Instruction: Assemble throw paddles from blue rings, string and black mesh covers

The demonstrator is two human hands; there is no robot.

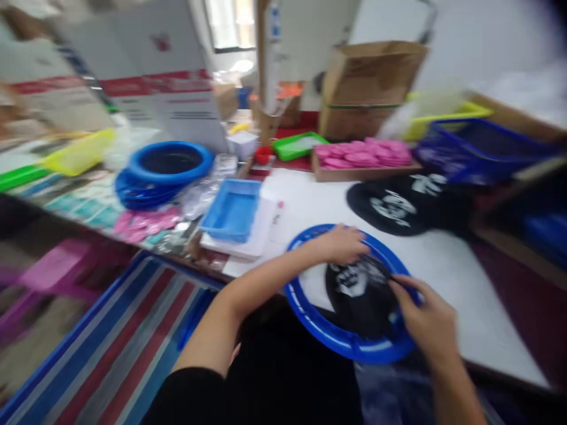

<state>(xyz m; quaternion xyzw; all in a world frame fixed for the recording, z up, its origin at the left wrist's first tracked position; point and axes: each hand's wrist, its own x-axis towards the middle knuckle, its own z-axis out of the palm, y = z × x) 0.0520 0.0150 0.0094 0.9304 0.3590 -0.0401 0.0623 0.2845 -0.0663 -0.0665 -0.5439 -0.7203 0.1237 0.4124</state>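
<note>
A blue plastic ring (314, 323) is tilted over the near edge of the white work surface, close to my body. Inside it is a round black mesh piece (367, 304) with white printing. My left hand (345, 244) reaches across the ring, its fingers bent down onto the mesh piece's far edge; blur hides the fingertips. At the right side, my right hand (427, 313) pinches the mesh piece's edge between thumb and fingers, beside the ring's rim. More black printed pieces (390, 206) lie flat just beyond the ring.
Stacked blue rings (163, 162) stand at the left, near pink pieces (146, 223) and a light blue tray (234, 209). A box of pink discs (363, 154), a green tray (299, 146) and a dark blue basket (482, 147) line the back. A striped cover (133, 348) is at lower left.
</note>
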